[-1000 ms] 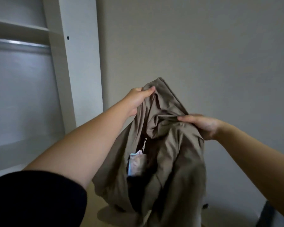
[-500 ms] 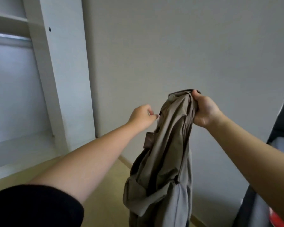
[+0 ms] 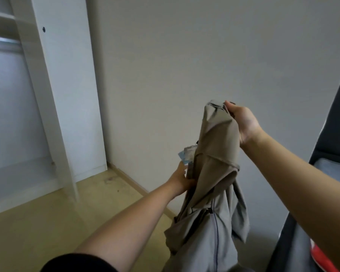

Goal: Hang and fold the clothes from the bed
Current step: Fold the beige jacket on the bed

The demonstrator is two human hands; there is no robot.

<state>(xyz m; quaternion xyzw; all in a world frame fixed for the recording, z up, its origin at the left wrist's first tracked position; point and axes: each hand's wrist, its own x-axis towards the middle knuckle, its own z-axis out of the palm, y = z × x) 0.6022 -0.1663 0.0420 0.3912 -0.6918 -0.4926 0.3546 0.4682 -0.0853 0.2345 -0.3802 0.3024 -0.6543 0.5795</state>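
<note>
A bunched khaki garment hangs in the air in front of a bare wall. My right hand grips its top end, fingers curled round the cloth. Lower down, my left hand holds a fold on the garment's left side, just under a small paper tag that sticks out of the cloth. The bottom of the garment drops past the lower edge of the view. The bed shows as a dark frame with a grey sheet at the right edge.
An open white wardrobe with a metal hanging rail stands at the left. Yellowish floor lies between it and me. Something red lies on the bed at the bottom right.
My left hand dropped from near the garment's top to a fold lower on its left side. My right hand kept hold of the top. The view swung right and down.
</note>
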